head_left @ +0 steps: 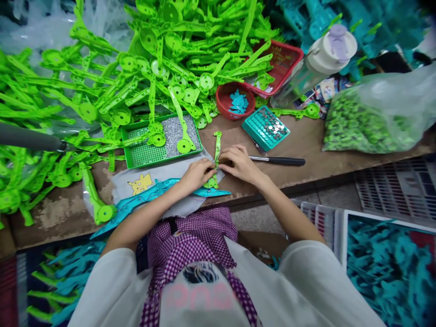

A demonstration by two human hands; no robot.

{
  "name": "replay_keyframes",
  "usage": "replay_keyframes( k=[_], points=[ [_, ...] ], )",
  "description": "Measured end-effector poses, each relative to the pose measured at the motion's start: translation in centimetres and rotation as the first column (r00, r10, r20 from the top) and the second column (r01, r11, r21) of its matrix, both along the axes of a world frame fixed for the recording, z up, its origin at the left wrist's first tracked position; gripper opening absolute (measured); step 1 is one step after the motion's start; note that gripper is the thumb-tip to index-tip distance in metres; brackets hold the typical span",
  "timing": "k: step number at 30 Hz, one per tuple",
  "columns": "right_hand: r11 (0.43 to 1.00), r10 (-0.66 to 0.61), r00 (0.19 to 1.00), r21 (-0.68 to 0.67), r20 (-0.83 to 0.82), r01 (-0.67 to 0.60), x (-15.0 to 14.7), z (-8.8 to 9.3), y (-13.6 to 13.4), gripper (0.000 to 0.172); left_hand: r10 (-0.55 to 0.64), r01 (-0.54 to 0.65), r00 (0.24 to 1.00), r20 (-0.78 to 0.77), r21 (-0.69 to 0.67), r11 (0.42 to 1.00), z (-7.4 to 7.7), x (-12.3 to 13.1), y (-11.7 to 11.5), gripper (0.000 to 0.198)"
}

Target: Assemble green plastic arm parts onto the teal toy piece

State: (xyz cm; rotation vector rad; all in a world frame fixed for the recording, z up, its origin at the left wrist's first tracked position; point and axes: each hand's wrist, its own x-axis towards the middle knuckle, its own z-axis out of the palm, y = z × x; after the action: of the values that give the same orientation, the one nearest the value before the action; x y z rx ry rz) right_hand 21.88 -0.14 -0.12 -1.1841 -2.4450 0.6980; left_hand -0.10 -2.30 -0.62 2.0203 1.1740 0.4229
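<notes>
My left hand (196, 175) and my right hand (239, 163) meet over a long green plastic part (217, 147) that lies on a grey cloth (163, 175) at the bench's front edge. Both hands have their fingers curled and pinched on that part near its lower end. A teal plastic part (160, 193) lies across the cloth under my left wrist. A yellow cartoon figure is printed on the cloth.
A big heap of green plastic parts (163, 59) fills the back of the bench. Nearby are a green tray of small metal bits (160, 141), a red bowl (235, 102), a red basket (282, 63), a teal tray (265, 128), a black-handled tool (277, 160), a bottle (323, 56), a bag (374, 113).
</notes>
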Motion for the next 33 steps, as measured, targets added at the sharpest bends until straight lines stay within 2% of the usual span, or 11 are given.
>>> replay_keyframes(
  k=[3,9,15,21,28,33],
  points=[
    [0.987,-0.137,0.99,0.081,0.02,0.135,1.0,-0.5,-0.4,0.023,-0.033,0.033,0.999,0.011,-0.011,0.999,-0.1,-0.1,0.2,0.01],
    [0.95,-0.287,0.951,0.161,0.114,0.267,1.4,-1.3,-0.6,0.032,-0.03,0.031,0.999,0.03,-0.034,0.999,0.0,-0.2,0.4,0.012],
    [0.968,-0.222,0.969,0.14,0.109,0.206,-0.2,-1.9,-1.2,0.035,-0.031,0.033,0.999,0.037,-0.044,0.999,0.1,-0.2,0.5,0.01],
    [0.979,-0.182,0.973,0.115,0.143,0.167,0.4,-2.5,-0.7,0.036,-0.05,0.053,0.997,0.058,-0.059,0.997,-0.1,-0.3,0.7,0.011],
    [0.985,-0.157,0.976,0.094,0.149,0.144,0.7,-2.3,-0.7,0.04,-0.057,0.061,0.996,0.066,-0.066,0.996,-0.3,-0.4,0.6,0.012],
    [0.987,-0.116,0.969,0.132,0.22,0.089,0.6,-2.1,-0.5,0.039,-0.058,0.061,0.996,0.067,-0.054,0.997,-0.4,-0.4,0.5,0.013]
  ],
)
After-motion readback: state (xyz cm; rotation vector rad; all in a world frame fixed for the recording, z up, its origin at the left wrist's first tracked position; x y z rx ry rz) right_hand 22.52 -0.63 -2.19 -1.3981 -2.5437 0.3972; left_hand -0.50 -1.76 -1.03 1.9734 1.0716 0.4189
